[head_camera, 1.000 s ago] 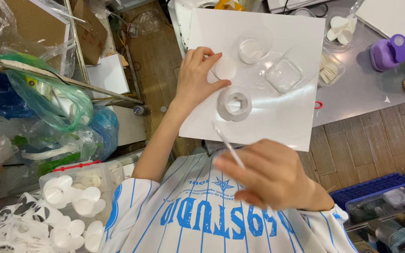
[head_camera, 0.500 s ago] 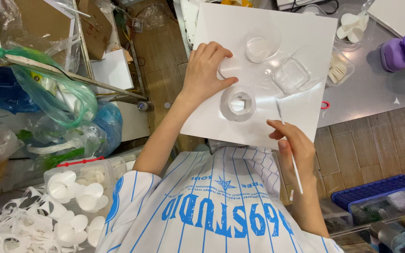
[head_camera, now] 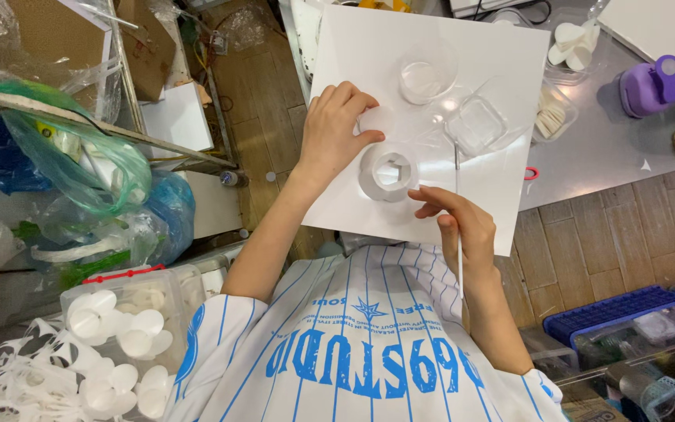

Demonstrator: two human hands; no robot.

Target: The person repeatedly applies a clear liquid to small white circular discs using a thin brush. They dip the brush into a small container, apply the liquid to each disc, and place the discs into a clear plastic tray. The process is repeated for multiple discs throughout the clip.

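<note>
A white board point(head_camera: 501, 187) lies in front of me. On it sits a white paper flower ring point(head_camera: 388, 173) with a hollow middle. My left hand point(head_camera: 336, 133) rests just above the ring, its fingertips pinching a small white paper disc point(head_camera: 376, 121). To the right of the ring, my right hand point(head_camera: 458, 223) grips a thin white stick point(head_camera: 457, 176), and the stick's tip points up toward a clear square container point(head_camera: 478, 125). A clear round cup point(head_camera: 427, 78) stands further back on the board.
A purple paper punch point(head_camera: 648, 84) and a clear tray of white petals point(head_camera: 568, 43) stand on the grey table point(head_camera: 611, 156). At lower left is a clear tub of white paper discs point(head_camera: 119, 336), with plastic bags point(head_camera: 80, 172) above it. A blue crate point(head_camera: 619, 312) sits at lower right.
My right hand rose from near my chest to the board's edge beside the flower ring, and the stick now points up at the square container. My left hand stayed on the disc.
</note>
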